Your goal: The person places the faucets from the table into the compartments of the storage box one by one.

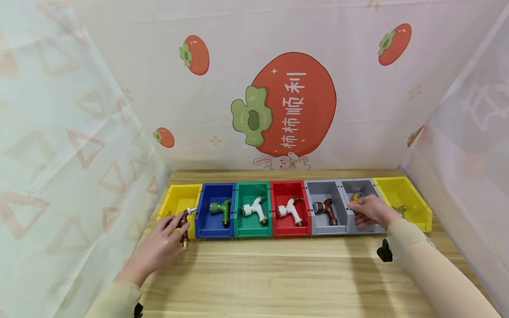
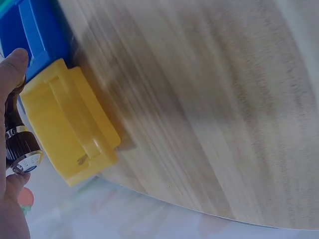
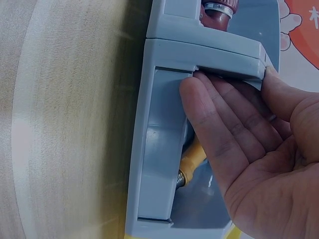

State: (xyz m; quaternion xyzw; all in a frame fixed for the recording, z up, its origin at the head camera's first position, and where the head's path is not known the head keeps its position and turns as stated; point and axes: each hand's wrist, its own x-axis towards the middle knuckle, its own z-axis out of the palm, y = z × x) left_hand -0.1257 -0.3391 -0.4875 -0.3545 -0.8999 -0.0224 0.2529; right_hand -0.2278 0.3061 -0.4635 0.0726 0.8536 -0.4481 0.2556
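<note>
So the wooden surface (image 1: 278, 274) has light planks running left to right, and a row of seven open plastic bins sits along its far edge, side by side and touching. From the left: a yellow bin (image 1: 176, 201), a blue bin (image 1: 210, 225), a green bin (image 1: 242, 225), a red bin (image 1: 278, 227), a grey bin (image 1: 320, 225), a second grey bin (image 1: 367, 187) and another yellow bin (image 1: 409, 198) at the right end. A small black object (image 1: 385, 251) lies on the wood just in front of the right-hand bins; can't tell what it is.
</note>
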